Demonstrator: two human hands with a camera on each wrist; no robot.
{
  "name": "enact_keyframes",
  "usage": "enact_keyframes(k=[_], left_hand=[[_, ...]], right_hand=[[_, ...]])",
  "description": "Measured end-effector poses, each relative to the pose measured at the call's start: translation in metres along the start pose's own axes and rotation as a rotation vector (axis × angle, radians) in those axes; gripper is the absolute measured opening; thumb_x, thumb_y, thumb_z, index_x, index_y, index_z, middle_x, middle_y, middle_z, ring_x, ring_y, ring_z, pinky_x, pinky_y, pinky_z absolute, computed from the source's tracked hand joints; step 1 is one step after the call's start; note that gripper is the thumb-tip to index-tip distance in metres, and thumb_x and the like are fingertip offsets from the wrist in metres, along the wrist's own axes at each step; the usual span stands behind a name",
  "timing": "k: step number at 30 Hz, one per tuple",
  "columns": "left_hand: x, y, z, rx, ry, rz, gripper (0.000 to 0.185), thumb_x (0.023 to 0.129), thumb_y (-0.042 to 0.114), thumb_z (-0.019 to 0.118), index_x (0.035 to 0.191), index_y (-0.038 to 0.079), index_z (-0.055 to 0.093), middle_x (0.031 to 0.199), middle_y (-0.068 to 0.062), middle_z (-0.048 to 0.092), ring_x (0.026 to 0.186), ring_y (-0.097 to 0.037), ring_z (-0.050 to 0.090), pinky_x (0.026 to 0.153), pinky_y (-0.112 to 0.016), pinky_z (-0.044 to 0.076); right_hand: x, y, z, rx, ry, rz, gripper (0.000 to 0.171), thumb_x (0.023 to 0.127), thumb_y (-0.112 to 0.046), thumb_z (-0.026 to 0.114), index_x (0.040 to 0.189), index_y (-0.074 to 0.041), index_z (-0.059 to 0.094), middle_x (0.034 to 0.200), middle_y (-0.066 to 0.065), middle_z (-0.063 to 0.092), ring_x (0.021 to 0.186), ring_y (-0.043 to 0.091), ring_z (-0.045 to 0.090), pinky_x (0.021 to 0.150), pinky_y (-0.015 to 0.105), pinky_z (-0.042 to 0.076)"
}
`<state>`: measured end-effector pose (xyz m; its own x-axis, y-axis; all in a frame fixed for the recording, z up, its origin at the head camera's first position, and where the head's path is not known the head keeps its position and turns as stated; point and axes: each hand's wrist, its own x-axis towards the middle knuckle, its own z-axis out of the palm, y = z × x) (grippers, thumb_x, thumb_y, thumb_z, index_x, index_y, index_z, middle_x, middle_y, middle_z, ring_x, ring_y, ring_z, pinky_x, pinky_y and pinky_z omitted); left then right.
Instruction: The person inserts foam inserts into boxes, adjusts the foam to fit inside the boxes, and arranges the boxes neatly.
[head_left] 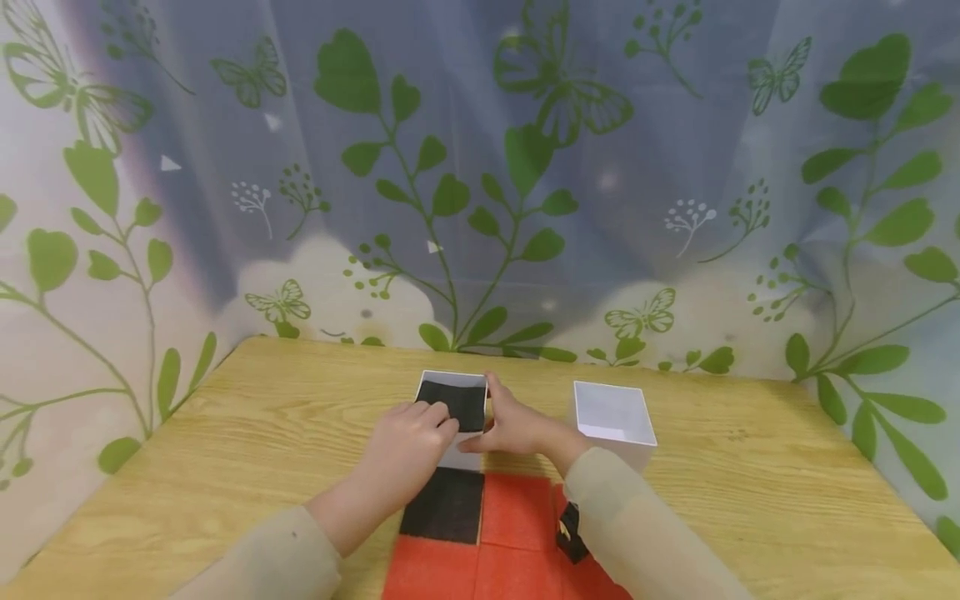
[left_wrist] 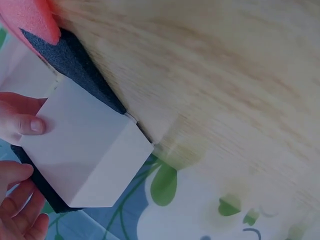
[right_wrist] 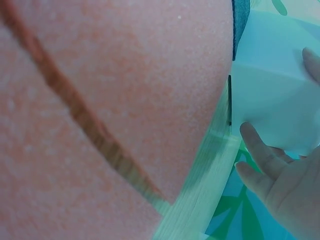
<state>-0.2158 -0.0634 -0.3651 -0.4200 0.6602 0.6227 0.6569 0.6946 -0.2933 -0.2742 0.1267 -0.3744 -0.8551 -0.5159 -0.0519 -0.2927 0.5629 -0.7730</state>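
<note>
A white open-topped box (head_left: 459, 454) stands near the middle of the table with a dark foam sheet (head_left: 453, 402) in its mouth. My left hand (head_left: 411, 442) curls its fingers over the sheet at the box's near rim; the left wrist view shows fingertips at the dark edge (left_wrist: 42, 187). From the right, my right hand (head_left: 521, 425) holds the box, thumb on the near face and fingers along the right side. In the right wrist view its fingers (right_wrist: 257, 150) press on the white wall (right_wrist: 275, 107).
A second white open box (head_left: 613, 412) stands to the right. Toward me lie red foam squares (head_left: 517, 512) and a black foam square (head_left: 442, 504) close to the box. A small black object (head_left: 572, 533) with a gold mark sits by my right sleeve. A patterned curtain (head_left: 465, 183) hangs behind the table.
</note>
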Motion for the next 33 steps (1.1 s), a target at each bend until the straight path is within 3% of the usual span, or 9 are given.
enact_keyframes(k=[6, 10, 17, 24, 31, 33], left_hand=[[-0.001, 0.002, -0.001, 0.003, -0.017, -0.003, 0.012, 0.073, 0.004, 0.076, 0.083, 0.01, 0.074, 0.079, -0.002, 0.061, 0.067, -0.018, 0.058, 0.059, -0.029, 0.047], [-0.003, 0.011, -0.007, -0.032, -0.057, -0.016, 0.02, 0.073, 0.014, 0.076, 0.092, 0.01, 0.072, 0.09, -0.001, 0.064, 0.077, -0.018, 0.061, 0.064, -0.03, 0.05], [-0.003, 0.022, -0.01, -0.085, -0.076, -0.049, 0.034, 0.072, 0.02, 0.078, 0.103, 0.008, 0.069, 0.099, -0.004, 0.062, 0.088, -0.022, 0.059, 0.07, -0.034, 0.049], [-0.001, 0.012, -0.007, -0.049, -0.061, -0.054, 0.026, 0.072, 0.016, 0.078, 0.095, 0.007, 0.071, 0.091, -0.005, 0.061, 0.078, -0.022, 0.057, 0.063, -0.032, 0.049], [0.0, -0.002, -0.004, -0.054, -0.015, -0.034, 0.015, 0.071, 0.006, 0.078, 0.085, 0.006, 0.074, 0.082, -0.006, 0.058, 0.068, -0.02, 0.055, 0.059, -0.031, 0.05], [0.0, -0.001, -0.004, -0.058, -0.018, -0.016, 0.013, 0.072, 0.007, 0.078, 0.084, 0.007, 0.074, 0.081, -0.005, 0.058, 0.067, -0.019, 0.054, 0.059, -0.031, 0.05]], right_hand=[[0.002, 0.003, 0.002, 0.013, 0.016, -0.083, 0.082, 0.073, -0.017, 0.08, 0.131, 0.0, 0.024, 0.119, 0.015, 0.04, 0.107, 0.026, 0.042, 0.085, 0.038, 0.042], [-0.001, 0.006, 0.004, 0.037, 0.009, -0.06, 0.091, 0.074, -0.017, 0.079, 0.137, 0.001, 0.017, 0.124, 0.017, 0.038, 0.11, 0.027, 0.042, 0.086, 0.038, 0.042], [-0.001, 0.005, 0.003, 0.063, 0.001, -0.062, 0.091, 0.076, -0.012, 0.076, 0.139, 0.002, 0.012, 0.127, 0.021, 0.035, 0.092, 0.023, 0.054, 0.077, 0.032, 0.048], [-0.004, 0.002, 0.003, 0.05, 0.009, -0.026, 0.101, 0.076, -0.018, 0.078, 0.144, 0.0, 0.006, 0.135, 0.021, 0.03, 0.115, 0.029, 0.042, 0.086, 0.038, 0.045], [-0.003, 0.001, 0.001, 0.046, 0.029, -0.045, 0.089, 0.074, -0.019, 0.08, 0.138, -0.003, 0.019, 0.13, 0.015, 0.037, 0.112, 0.026, 0.043, 0.08, 0.037, 0.046], [-0.003, 0.002, 0.003, 0.048, 0.027, -0.048, 0.092, 0.074, -0.02, 0.08, 0.139, -0.004, 0.018, 0.133, 0.015, 0.035, 0.118, 0.026, 0.039, 0.086, 0.039, 0.045]])
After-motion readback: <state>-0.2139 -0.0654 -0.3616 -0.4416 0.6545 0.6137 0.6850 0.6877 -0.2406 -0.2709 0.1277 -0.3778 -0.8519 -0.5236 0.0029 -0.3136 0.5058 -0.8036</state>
